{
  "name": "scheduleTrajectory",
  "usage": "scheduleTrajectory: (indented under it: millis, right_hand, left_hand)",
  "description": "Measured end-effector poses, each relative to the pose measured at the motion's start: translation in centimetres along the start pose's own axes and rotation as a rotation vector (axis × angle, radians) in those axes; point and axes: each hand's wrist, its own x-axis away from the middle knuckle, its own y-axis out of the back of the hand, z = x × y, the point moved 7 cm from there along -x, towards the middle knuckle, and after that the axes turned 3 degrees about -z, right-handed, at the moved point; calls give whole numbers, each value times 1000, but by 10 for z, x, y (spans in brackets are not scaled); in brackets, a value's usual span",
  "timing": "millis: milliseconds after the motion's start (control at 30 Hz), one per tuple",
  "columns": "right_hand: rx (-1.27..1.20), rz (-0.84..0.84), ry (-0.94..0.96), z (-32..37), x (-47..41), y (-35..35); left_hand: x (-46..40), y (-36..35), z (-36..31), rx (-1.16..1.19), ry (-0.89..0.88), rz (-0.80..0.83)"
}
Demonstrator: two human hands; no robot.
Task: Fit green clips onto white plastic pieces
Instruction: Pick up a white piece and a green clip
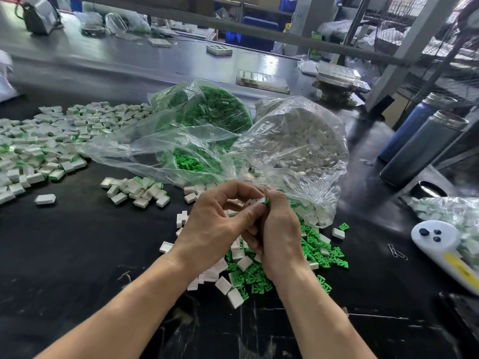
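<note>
Pinching a white piece [260,201] between thumb and curled fingers, the left hand [215,229] meets the right hand [278,229] just below the centre of the view; the right's fingertips are clamped on a green clip [267,202] that touches the piece's right end. Whether the clip is seated I cannot tell.

Under and at 5 o'clock of the hands lies a loose heap of green clips [315,251] mixed with white pieces [234,296] on the black table [77,255]. At 12 o'clock of the hands two clear bags gape toward them: the clip bag [207,117], and at 1 o'clock the piece bag [298,141], its mouth spilling onto the heap.

At 10 o'clock, well apart, spreads a wide pile of white blocks with green edges [46,141]; a smaller cluster [137,190] sits between it and the hands. At 3 o'clock lies a white handle-shaped device [438,244] with dark buttons, paper clips [396,252] just beside it. At 2 o'clock stand two dark flasks [425,141].
</note>
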Motion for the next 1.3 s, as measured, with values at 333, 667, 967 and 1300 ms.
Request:
scheduleTrajectory:
  millis: [333,667,967,1300]
  right_hand:
    - [-88,1,74,10,4,-5]
    - [-166,-109,106,2,-3,2]
    - [-207,-103,124,3,-4,0]
    - [-182,-121,127,1,-6,-1]
  left_hand:
    - [1,-4,-2,-33,-26,9]
    - [4,-8,-2,-118,-74,-39]
    - [5,-6,-11,-129,-78,-66]
    - [5,-5,-10,-98,-64,-72]
